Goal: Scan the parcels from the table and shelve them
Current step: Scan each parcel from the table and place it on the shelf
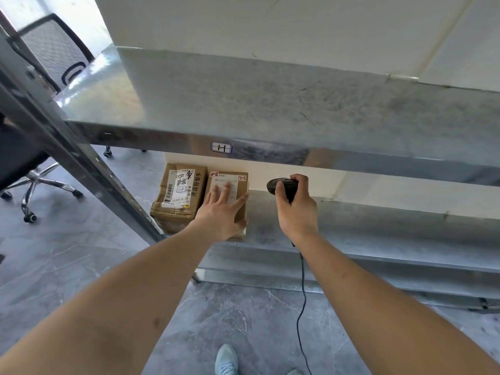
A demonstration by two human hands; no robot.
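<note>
1. A crumpled brown cardboard parcel with a white shipping label [177,196] sits at the left end of the lower grey metal shelf [365,226], apparently shelved already; its near corner is cut off by the slanted grey steel upright [81,158]
2. Just to its right, touching or nearly so, lies a smaller brown cardboard parcel with a white label and red "2-2" tags [230,182]; the left hand [220,212] rests flat on its top with fingers straight and spread, probably seating it beside its neighbour; the hand hides much of the label
3. The right hand [296,209] has its fingers clamped round a black corded handheld scanner [281,186], head turned towards the parcels, likely kept ready; the trigger is hidden and its black cable [301,307] runs out of view
4. The upper grey metal shelf [270,104] blocks the view behind; no table is visible
</note>
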